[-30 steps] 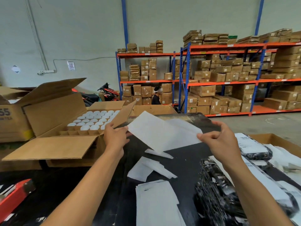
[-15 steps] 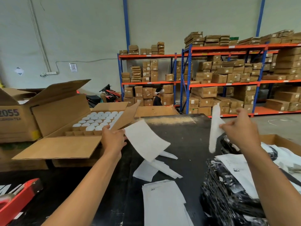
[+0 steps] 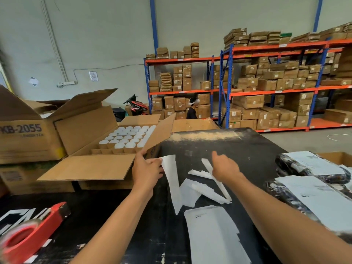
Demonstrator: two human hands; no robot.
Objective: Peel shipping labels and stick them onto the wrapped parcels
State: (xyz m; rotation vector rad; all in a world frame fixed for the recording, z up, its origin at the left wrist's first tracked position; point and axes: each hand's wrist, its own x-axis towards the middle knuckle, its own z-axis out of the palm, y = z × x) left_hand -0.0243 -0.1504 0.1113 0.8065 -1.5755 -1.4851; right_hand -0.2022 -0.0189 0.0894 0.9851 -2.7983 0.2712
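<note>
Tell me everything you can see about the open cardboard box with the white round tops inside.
The open cardboard box is plain brown corrugated board, standing left of the black table. All its flaps are folded outward; the near flap lies flat, the right one rises at a slant. Inside, a cardboard divider grid holds rows of white round tops; the front row of cells looks empty. The left hand is at the right flap's lower edge.

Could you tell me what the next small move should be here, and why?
Probably let go of the narrow strip in the right hand onto the loose scraps below it. The left hand holds the wide white sheet, likely the label, and black wrapped parcels lie to the right, so a free hand could help carry it over.
</note>
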